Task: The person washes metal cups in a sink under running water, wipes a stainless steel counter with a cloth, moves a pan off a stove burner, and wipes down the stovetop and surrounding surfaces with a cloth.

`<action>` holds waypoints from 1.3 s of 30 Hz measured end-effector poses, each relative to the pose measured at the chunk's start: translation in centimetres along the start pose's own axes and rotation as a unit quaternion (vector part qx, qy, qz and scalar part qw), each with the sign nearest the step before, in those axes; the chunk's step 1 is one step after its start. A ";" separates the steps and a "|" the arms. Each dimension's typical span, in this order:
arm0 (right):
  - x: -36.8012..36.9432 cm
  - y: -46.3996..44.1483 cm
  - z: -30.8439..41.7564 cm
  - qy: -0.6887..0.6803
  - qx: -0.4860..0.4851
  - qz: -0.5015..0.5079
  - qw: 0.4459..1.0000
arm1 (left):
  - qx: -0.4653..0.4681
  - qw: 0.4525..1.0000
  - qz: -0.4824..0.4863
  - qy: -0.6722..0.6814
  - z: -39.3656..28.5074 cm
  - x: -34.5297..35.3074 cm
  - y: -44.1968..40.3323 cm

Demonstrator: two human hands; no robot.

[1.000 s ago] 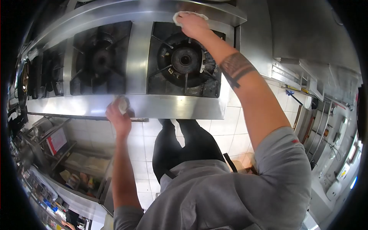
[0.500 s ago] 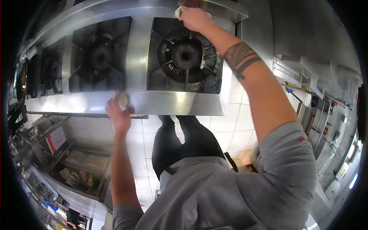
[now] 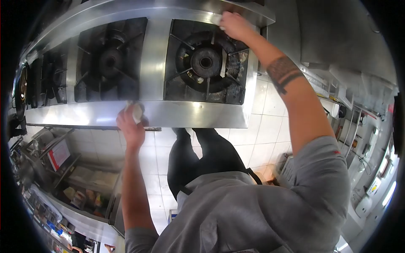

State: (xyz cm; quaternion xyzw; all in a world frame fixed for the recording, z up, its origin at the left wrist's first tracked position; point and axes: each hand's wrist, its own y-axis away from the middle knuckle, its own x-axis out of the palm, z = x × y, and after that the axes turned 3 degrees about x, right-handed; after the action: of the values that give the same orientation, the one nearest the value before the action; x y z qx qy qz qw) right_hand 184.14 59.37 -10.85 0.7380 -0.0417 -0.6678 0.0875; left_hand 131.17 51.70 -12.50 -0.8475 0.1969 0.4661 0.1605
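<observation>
On the front steel edge of the stove (image 3: 202, 114), my left hand (image 3: 131, 126) is closed round a pale cloth (image 3: 137, 113). My right hand (image 3: 233, 25) reaches to the stove's far side, its fingers pressed on a whitish cloth (image 3: 217, 19) against the steel behind the right burner. Most of that cloth is hidden under the fingers. Below the hand lies the right burner (image 3: 205, 62) with its black square grate, bearing pale specks of residue. A second burner (image 3: 110, 62) sits to the left, beyond my left hand.
A third burner (image 3: 54, 78) is farther left. At the lower left stands a metal unit (image 3: 63, 202) holding containers and packets, with a red-edged sheet (image 3: 59, 155) above. White floor tiles (image 3: 263, 130) show below the stove. Shelving and racks line the right side.
My right hand has slid to the right along the back of the stove with its cloth. My left hand remains at the front edge, still round its cloth.
</observation>
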 end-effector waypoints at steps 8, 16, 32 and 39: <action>-0.3 -5.6 5.2 -0.023 0.007 -0.064 0.998 | -0.009 1.000 0.012 -0.005 0.1 0.1 0.1; -1.5 6.2 -3.6 0.029 0.151 0.090 0.984 | -0.009 1.000 0.010 0.014 0.3 -0.3 0.0; 0.0 -5.2 7.5 -0.103 0.071 -0.169 0.978 | 0.011 1.000 0.007 0.019 0.7 -0.3 -0.1; 0.7 4.0 -2.1 -0.022 0.221 0.024 0.975 | -0.011 1.000 0.007 0.026 0.4 -1.2 -0.1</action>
State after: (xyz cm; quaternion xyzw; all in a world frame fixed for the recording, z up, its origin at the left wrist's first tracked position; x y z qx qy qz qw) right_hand 186.53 55.45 -10.60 0.7229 -0.2073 -0.6561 -0.0626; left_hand 130.32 52.18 -11.70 -0.8596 0.2019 0.4471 0.1429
